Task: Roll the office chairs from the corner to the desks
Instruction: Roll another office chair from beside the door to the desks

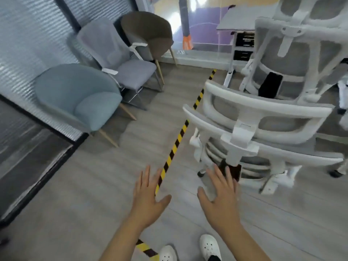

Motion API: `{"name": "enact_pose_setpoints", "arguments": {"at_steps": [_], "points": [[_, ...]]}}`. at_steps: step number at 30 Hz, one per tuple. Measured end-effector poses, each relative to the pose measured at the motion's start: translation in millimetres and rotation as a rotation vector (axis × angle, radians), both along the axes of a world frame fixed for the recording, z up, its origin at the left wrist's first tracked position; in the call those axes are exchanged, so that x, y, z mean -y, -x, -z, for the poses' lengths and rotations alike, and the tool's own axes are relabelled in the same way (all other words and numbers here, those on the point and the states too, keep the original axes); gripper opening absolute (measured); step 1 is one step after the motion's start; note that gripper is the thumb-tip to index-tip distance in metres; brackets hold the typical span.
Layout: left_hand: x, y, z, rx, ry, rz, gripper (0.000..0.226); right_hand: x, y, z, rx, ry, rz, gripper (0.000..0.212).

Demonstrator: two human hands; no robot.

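Note:
A white-framed office chair [263, 129] with grey mesh stands right of centre, its back turned to me. A second white mesh office chair [293, 53] stands behind it at the upper right, beside a grey desk [235, 21]. My left hand [148, 196] and my right hand [222, 194] are both stretched out in front of me, fingers spread, holding nothing. My right hand is just short of the near chair's lower back and does not touch it. My left hand hovers over the floor tape.
Along the left wall stand a blue tub chair [81, 102], a grey sled-base chair [120, 59] and a brown tub chair [150, 34]. A yellow-black tape line [180, 132] runs across the grey floor. My white shoes [210, 245] show at the bottom.

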State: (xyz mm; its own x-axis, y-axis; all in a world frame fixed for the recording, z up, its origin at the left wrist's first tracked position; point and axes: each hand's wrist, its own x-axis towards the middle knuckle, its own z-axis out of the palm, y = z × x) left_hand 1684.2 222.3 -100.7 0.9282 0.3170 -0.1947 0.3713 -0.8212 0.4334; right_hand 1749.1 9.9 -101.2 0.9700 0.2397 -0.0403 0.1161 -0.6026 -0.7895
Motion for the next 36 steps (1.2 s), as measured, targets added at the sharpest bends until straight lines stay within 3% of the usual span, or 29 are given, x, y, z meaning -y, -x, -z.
{"name": "enact_pose_setpoints", "arguments": {"at_steps": [4, 8, 16, 22, 29, 36], "points": [[-48, 117, -16, -0.031, 0.123, -0.389, 0.078, -64, 35, -9, -0.098, 0.099, -0.36, 0.059], [-85, 230, -37, 0.033, 0.166, -0.651, 0.074, -133, 92, -30, -0.105, 0.128, -0.627, 0.068], [-127, 478, -34, 0.202, 0.233, -1.071, 0.073, -278, 300, -42, -0.02, 0.201, -1.074, 0.065], [-147, 632, -29, 0.37, 0.247, -1.357, 0.075, -358, 442, -36, 0.06, 0.204, -1.289, 0.063], [-171, 723, -8, 0.511, 0.318, -1.544, 0.068, -435, 527, -20, 0.012, 0.265, -1.399, 0.062], [-262, 803, 14, 0.449, 0.305, -1.667, 0.065, -576, 603, 28, -0.151, 0.231, -1.447, 0.063]]}}
